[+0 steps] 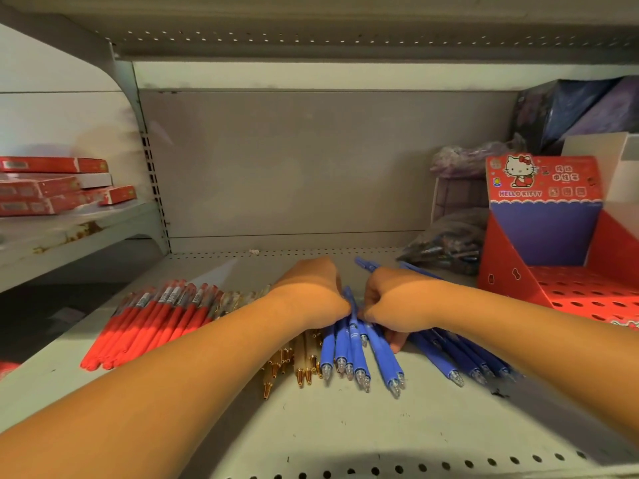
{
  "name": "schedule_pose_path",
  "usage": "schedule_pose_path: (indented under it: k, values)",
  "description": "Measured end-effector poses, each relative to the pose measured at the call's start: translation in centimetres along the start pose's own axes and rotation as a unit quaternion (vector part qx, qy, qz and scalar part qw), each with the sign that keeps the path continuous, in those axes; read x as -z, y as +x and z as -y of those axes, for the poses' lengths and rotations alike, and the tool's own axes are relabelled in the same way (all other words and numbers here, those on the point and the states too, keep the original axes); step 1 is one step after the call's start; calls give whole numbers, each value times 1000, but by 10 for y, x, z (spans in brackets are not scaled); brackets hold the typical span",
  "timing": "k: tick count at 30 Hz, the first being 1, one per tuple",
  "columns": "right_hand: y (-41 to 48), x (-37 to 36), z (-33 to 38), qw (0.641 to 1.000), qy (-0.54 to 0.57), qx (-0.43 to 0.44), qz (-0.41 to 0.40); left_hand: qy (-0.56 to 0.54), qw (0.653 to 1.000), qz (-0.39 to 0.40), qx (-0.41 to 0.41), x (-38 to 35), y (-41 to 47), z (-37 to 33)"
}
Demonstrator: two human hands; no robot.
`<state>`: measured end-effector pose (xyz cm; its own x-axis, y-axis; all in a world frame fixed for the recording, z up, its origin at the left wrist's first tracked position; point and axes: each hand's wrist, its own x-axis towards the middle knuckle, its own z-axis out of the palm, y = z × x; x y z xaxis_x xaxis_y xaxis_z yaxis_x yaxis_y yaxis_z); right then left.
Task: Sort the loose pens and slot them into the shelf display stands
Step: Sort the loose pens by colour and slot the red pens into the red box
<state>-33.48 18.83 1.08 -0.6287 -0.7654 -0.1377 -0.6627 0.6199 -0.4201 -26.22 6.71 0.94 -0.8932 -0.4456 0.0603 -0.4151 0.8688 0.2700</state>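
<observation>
Blue pens [359, 350], light, stiff and likely slick-barrelled, lie bunched on the shelf [345, 426] under both fists, left hand [311, 288] and right hand [387, 299] curled closed on their upper barrels, tips splaying toward the person, so gathering mid-barrel looks safest.

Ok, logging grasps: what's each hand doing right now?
Left hand: closed on the blue pens.
Right hand: closed on the same blue pens.
</observation>
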Motion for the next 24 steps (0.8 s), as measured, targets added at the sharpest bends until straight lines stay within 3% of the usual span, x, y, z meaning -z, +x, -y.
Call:
schedule_pose_path:
  k: [7, 11, 17, 21, 24]
  values:
    - [0, 7, -17, 991, -93, 96, -26, -9, 1000, -24, -8, 7, 5, -4]
    - [-9, 14, -22, 986, -97, 136, 1, 61, 995, -49, -58, 7, 22, -10]
    - [-38, 19, -25, 978, -110, 151, 90, 83, 992, 86, -46, -10, 51, -8]
    - [-50, 9, -19, 950, -225, 202, 74, 45, 997, 33, -53, -18, 57, 0]
    - [-50, 2, -14, 953, -225, 197, 51, 28, 998, 15, -53, -19, 56, 4]
